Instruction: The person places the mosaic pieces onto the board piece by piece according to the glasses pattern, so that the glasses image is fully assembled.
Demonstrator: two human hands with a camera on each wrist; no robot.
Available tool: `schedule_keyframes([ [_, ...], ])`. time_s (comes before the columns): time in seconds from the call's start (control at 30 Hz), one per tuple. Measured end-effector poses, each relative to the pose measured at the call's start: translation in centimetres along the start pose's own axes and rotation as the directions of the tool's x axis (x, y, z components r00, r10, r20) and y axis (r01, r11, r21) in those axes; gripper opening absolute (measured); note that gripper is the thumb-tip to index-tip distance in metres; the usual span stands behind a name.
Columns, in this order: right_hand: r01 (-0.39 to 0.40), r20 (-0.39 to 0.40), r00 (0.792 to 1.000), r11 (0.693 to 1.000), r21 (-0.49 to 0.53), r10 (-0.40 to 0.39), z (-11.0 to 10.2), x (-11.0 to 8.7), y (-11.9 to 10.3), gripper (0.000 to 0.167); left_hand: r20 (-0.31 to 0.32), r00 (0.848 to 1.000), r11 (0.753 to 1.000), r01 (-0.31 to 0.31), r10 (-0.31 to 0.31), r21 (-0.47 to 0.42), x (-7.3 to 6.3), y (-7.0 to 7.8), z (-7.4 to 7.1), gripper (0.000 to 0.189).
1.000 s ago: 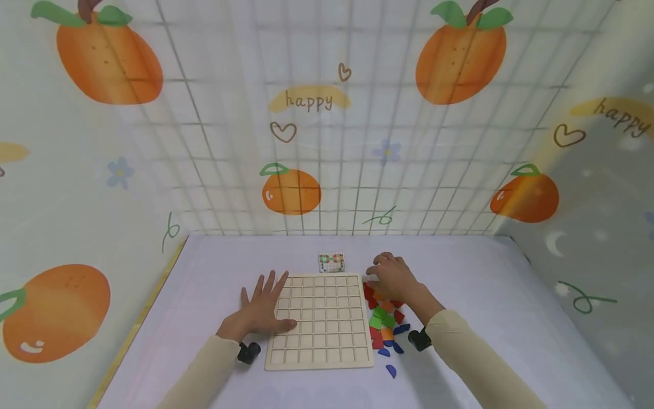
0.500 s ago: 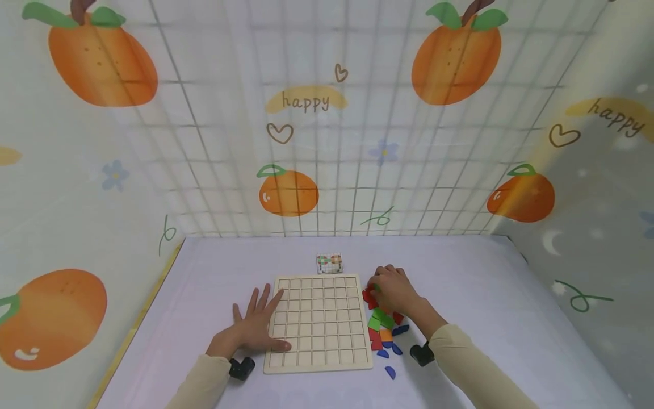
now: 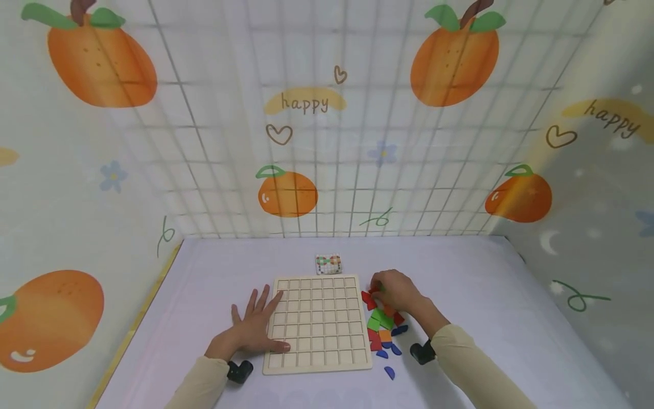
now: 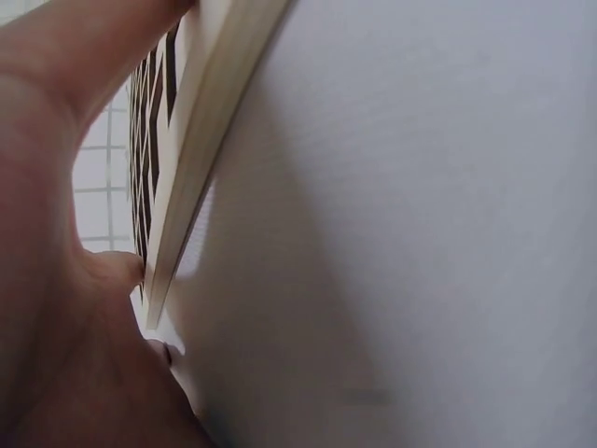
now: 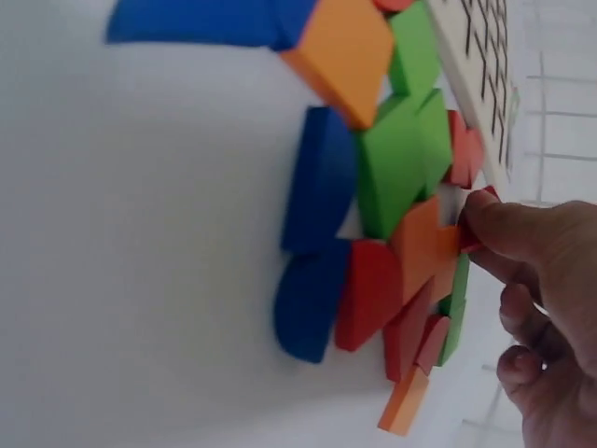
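A pale wooden grid board with square cells lies on the table. My left hand rests with fingers spread on its left edge, the thumb over the lower left cells. In the left wrist view the thumb and fingers of the left hand lie across the board's side. Right of the board is a pile of coloured blocks: green, orange, red and blue. Over the pile's far end my right hand pinches a small red block between thumb and forefinger, partly hidden by them.
A small printed card with a coloured pattern lies just beyond the board. A loose blue half-round block sits nearest the front. Curtains printed with oranges hang behind and at both sides of the table.
The right hand has come down from above onto the far end of the pile and now pinches a red block. The left hand has slid slightly nearer along the board's edge.
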State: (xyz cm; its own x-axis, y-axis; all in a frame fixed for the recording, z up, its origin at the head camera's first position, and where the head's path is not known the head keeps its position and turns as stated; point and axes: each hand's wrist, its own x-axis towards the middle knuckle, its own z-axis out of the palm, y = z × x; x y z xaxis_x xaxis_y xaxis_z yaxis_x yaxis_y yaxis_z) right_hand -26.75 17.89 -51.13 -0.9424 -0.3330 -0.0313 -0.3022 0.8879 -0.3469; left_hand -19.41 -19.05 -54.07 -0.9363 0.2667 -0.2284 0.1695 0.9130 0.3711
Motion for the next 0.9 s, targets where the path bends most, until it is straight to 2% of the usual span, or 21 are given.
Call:
schedule_keyframes([
  [0.1, -0.016, -0.004, 1.000, 0.999, 0.045, 0.017, -0.3, 0.1, -0.2, 0.016, -0.009, 1.000, 1.000, -0.009, 0.009, -0.002, -0.1, 0.0, 0.0, 0.130],
  [0.23, 0.044, -0.052, 0.998, 0.998, 0.034, -0.042, -0.5, 0.4, -0.8, 0.020, -0.017, 1.000, 1.000, -0.009, 0.009, -0.004, -0.1, 0.0, 0.0, 0.130],
  [0.4, 0.120, -0.094, 0.989, 0.992, 0.049, -0.115, -0.5, 0.7, -1.5, 0.014, -0.018, 1.000, 1.000, 0.000, 0.000, -0.010, -0.1, 0.1, 0.0, 0.130],
  [0.6, 0.152, -0.131, 0.981, 0.986, 0.064, -0.142, -0.2, 1.1, -2.4, 0.009, -0.021, 1.000, 1.000, -0.002, 0.001, -0.028, -0.3, 0.3, 0.0, 0.130],
  [0.8, 0.207, -0.192, 0.963, 0.975, 0.079, -0.188, 0.3, 1.9, -3.6, 0.009, -0.032, 0.999, 1.000, -0.003, 0.003, -0.019, -0.2, 0.1, 0.2, 0.130],
  [0.9, 0.203, -0.186, 0.966, 0.972, 0.114, -0.180, 0.5, 2.3, -4.2, 0.009, -0.034, 0.999, 1.000, -0.006, 0.006, -0.017, -0.2, 0.0, 0.1, 0.130],
])
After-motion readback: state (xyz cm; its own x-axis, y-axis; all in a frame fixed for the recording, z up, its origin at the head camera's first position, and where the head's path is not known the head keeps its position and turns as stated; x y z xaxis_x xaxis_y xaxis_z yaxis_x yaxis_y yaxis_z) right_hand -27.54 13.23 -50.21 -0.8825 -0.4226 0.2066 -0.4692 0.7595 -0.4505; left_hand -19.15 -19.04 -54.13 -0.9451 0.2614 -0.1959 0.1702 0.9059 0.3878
